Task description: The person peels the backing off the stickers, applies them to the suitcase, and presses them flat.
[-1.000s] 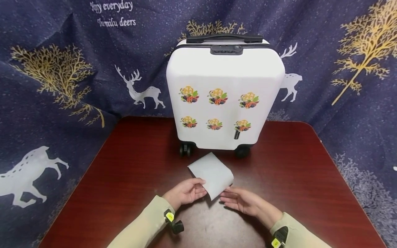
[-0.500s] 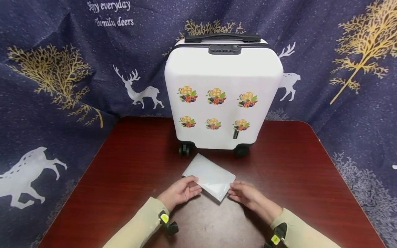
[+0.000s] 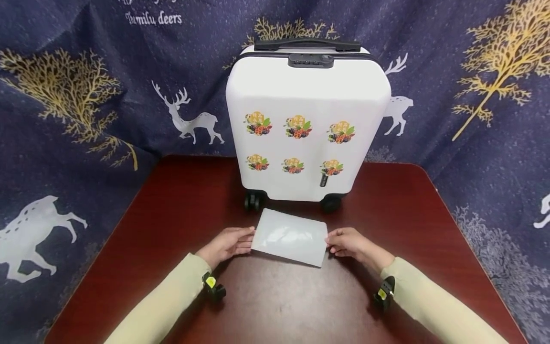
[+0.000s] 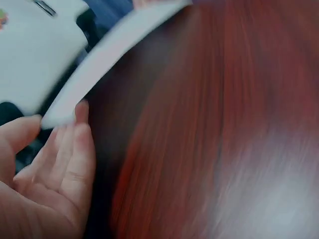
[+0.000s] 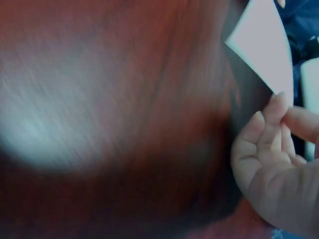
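Note:
A glossy white sheet [image 3: 290,237] spans the gap between my two hands, just above the table in front of the suitcase. My left hand [image 3: 227,244] pinches its left edge, thumb on one face and fingers on the other. At the opposite edge my right hand [image 3: 352,244] pinches the sheet between thumb and fingertips. In the left wrist view the sheet [image 4: 107,57] bows slightly away from the table. The right wrist view has a narrow part of the sheet [image 5: 264,47] above the pinching fingers. No print shows on it.
Behind the sheet a white suitcase [image 3: 307,105] stands upright on black wheels, with several fruit stickers in two rows on its front. A dark red wooden table [image 3: 292,306] lies beneath. A blue deer-patterned cloth [image 3: 129,62] hangs at the back.
The sheet has turned from a diagonal pose to nearly level. My left hand has moved left and away from me, to the sheet's left edge; the right hand has moved slightly right and away.

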Motion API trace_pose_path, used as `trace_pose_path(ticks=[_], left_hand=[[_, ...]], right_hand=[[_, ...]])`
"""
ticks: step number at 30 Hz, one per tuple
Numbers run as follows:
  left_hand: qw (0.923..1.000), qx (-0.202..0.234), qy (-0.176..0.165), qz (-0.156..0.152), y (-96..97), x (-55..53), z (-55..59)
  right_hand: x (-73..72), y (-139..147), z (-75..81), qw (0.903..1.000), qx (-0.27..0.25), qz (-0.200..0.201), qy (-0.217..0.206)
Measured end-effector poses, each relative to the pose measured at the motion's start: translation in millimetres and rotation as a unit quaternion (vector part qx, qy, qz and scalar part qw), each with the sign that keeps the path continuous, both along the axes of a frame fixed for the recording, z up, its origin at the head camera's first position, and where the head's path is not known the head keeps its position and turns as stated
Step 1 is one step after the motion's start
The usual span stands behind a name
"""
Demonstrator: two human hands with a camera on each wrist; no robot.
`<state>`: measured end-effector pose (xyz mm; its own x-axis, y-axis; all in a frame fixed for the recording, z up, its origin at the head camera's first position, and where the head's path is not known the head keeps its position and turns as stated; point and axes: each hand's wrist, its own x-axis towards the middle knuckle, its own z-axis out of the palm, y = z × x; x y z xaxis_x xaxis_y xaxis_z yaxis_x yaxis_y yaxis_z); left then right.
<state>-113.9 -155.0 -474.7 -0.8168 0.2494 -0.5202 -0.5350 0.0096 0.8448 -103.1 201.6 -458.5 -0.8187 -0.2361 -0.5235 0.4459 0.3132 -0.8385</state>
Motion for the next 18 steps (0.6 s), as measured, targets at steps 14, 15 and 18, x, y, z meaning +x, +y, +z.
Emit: trace_pose_path(ticks=[14,15,18], left_hand=[[0.9904,-0.098,0.005,-0.098,-4.9,-21.6,-2.1],[0.9905,-0.098,0.000,-0.097,-3.3,-23.1,-2.1],[0.9901,-0.100,-0.002,-0.099,-0.3,-26.7,-1.6]], right_hand=[[-24.2,-1,0.0,0.9964,0.076,0.036,0.007],[-25.2,-1,0.0,0.9955,0.084,0.043,0.012],[-27.6,-2,0.8,0.9932,0.100,0.055,0.021]])
